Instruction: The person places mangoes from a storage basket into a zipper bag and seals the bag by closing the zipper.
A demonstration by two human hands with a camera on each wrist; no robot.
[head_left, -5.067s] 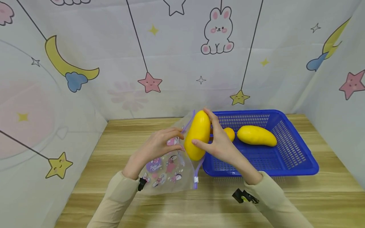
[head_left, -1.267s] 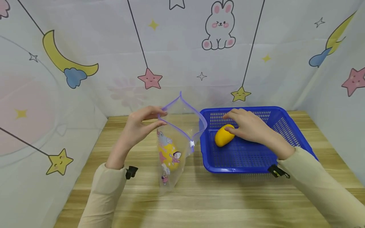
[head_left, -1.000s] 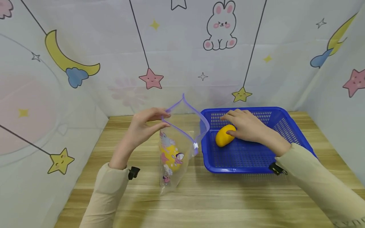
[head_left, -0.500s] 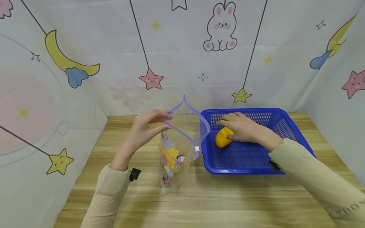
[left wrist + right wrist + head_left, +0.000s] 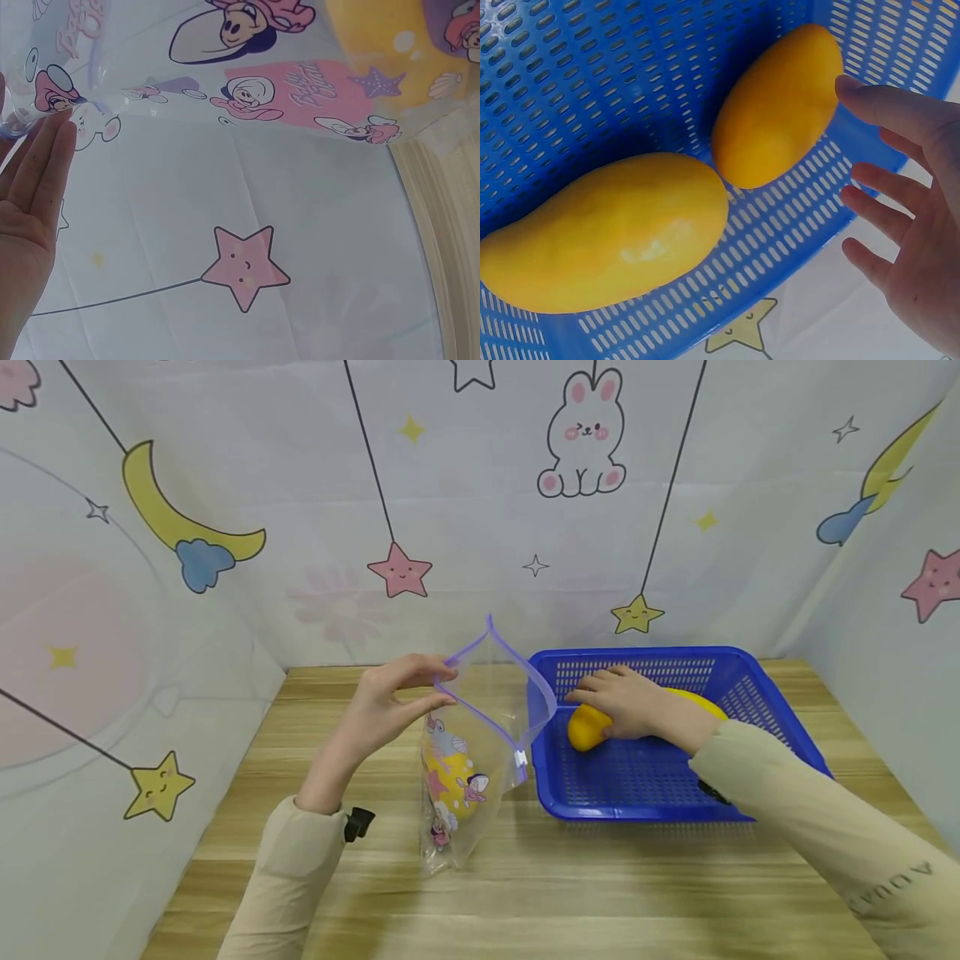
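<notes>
My left hand [image 5: 393, 702] pinches the purple-edged mouth of a clear printed zip bag [image 5: 442, 739], its mouth gaping. A large yellow fruit [image 5: 457, 789] shows through the bag's lower part. In the left wrist view, the bag [image 5: 247, 97] spans the top and the hand [image 5: 34, 195] is at the left. Inside the blue basket, my right hand [image 5: 626, 702] is over a smaller orange-yellow mango [image 5: 587, 729]. The right wrist view shows the thumb tip at the edge of this mango [image 5: 780, 109], the other fingers of the hand [image 5: 915, 187] spread beyond it.
The blue plastic basket [image 5: 645, 810] stands right of the bag on a wooden table [image 5: 525, 893]. Another long yellow fruit [image 5: 607, 232] lies in it, partly behind the right hand in the head view. A printed white cloth [image 5: 465, 510] hangs behind.
About five seconds ago the right hand held a large yellow fruit at the bag; it is now in the bag. Lately the right hand has shifted left and lower over the mango; the left keeps its pinch.
</notes>
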